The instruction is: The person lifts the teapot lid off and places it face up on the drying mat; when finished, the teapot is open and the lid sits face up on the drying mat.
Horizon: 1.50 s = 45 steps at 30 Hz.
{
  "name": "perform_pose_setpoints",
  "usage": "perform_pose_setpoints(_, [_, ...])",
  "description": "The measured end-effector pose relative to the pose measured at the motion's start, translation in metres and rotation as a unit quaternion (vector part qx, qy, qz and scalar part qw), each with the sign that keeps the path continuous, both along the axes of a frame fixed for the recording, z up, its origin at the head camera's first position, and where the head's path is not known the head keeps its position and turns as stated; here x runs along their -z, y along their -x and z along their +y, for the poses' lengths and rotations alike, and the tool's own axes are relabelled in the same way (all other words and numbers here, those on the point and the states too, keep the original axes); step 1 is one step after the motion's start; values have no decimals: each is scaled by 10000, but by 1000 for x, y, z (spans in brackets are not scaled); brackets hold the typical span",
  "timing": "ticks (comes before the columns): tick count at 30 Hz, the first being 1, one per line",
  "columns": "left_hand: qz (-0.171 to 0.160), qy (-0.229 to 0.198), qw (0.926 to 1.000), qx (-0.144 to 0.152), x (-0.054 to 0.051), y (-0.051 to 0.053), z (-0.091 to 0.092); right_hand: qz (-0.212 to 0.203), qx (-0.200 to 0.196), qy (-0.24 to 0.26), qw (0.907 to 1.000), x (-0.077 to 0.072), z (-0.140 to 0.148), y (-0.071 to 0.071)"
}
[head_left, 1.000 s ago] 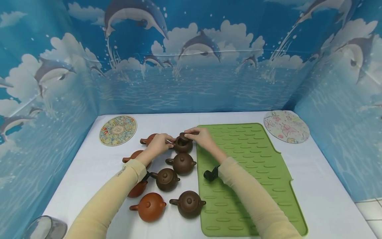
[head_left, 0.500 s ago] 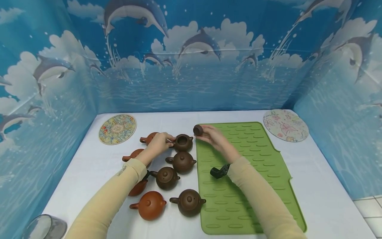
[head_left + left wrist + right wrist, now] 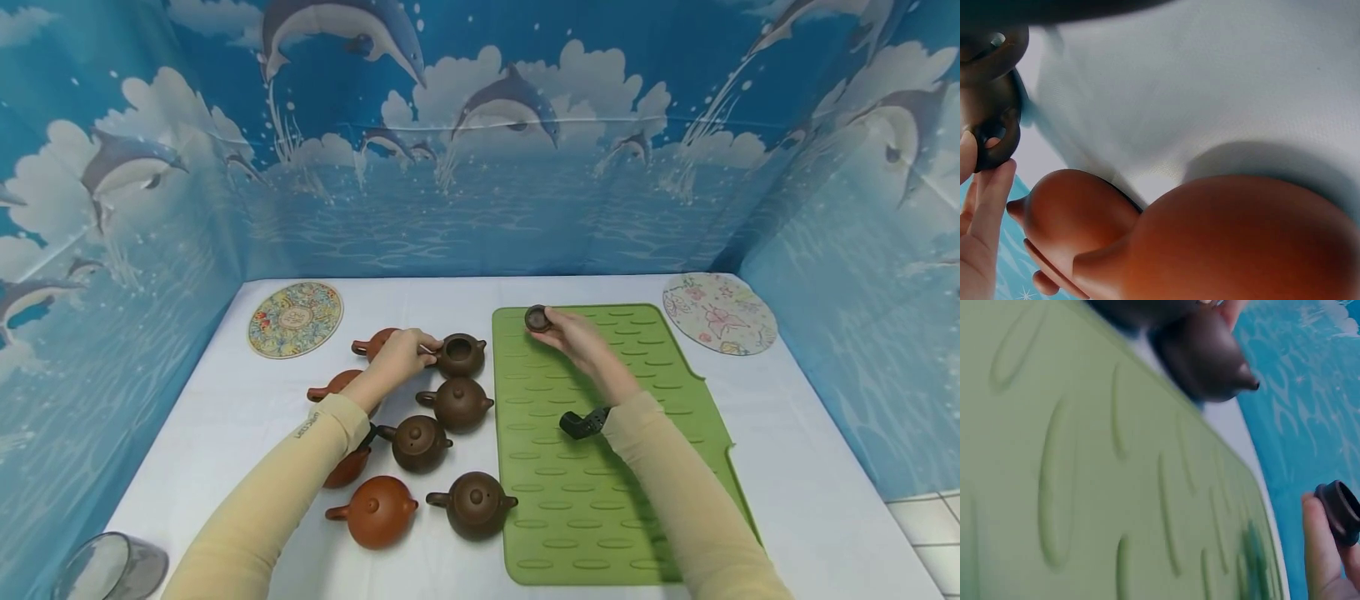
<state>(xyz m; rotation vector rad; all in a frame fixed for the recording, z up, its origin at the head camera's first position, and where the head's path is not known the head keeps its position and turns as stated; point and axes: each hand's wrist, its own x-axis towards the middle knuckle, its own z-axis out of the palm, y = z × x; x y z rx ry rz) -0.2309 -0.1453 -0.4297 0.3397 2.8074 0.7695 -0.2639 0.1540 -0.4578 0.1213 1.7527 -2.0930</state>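
Note:
At the back of the group stands a dark brown teapot [image 3: 461,355] with its round mouth uncovered. My left hand [image 3: 401,360] pinches its handle between thumb and fingers; the left wrist view shows the fingertips at the handle loop [image 3: 1005,140]. Over the far left part of the green mat [image 3: 570,500], my right hand [image 3: 581,335] holds a small dark teapot lid [image 3: 537,318], its hollow underside turned toward the head camera. In the right wrist view the lid [image 3: 1339,511] sits between the fingers, apart from the mat.
Nearer me stand several lidded dark brown teapots [image 3: 459,405] and a column of reddish ones [image 3: 378,512], partly hidden by my left arm. Round patterned mats lie at back left [image 3: 296,320] and back right [image 3: 720,313]. A clear glass [image 3: 112,567] stands front left.
My right hand has lifted the lid off the dark teapot and carried it right, over the mat, turning its underside into view. My left hand stays on the handle.

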Motion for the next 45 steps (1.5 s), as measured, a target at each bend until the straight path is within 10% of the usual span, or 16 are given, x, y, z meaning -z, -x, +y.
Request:
perform_pose_setpoints(8, [-120, -42, 9999, -69, 0, -1, -1, 205, 480, -1509, 9872, 10, 2, 3])
perform_pose_setpoints(17, [-58, -86, 9999, -53, -1, -1, -1, 921, 377, -3204, 9420, 17, -2, 3])
perform_pose_setpoints(36, [-148, -100, 9998, 38, 1, -1, -6, 898, 185, -3590, 9288, 12, -3, 3])
perform_pose_setpoints(45, [153, -139, 9981, 587, -23, -13, -18, 1172, 58, -3806, 9173, -8, 3, -7])
